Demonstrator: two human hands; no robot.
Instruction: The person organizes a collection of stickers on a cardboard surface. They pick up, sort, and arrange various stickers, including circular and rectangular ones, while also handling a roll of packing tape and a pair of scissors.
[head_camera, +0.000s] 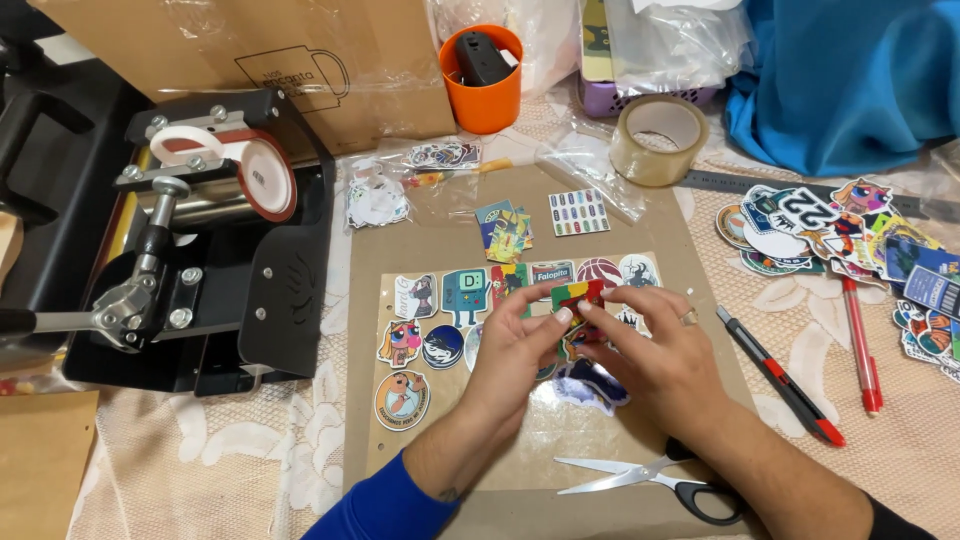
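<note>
A small red-green-yellow sticker (577, 296) is pinched between the fingers of the left hand (515, 355) and right hand (655, 350), just above the clear sheet (560, 425) of stickers. It could easily get creased, or snagged on its neighbours, if lowered crooked.

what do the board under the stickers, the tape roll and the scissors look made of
Board: seemingly matte brown cardboard, with punched holes along its edge. Tape roll: glossy translucent plastic tape, probably on a card core. Scissors: shiny metal blades with black handles, likely plastic.
</note>
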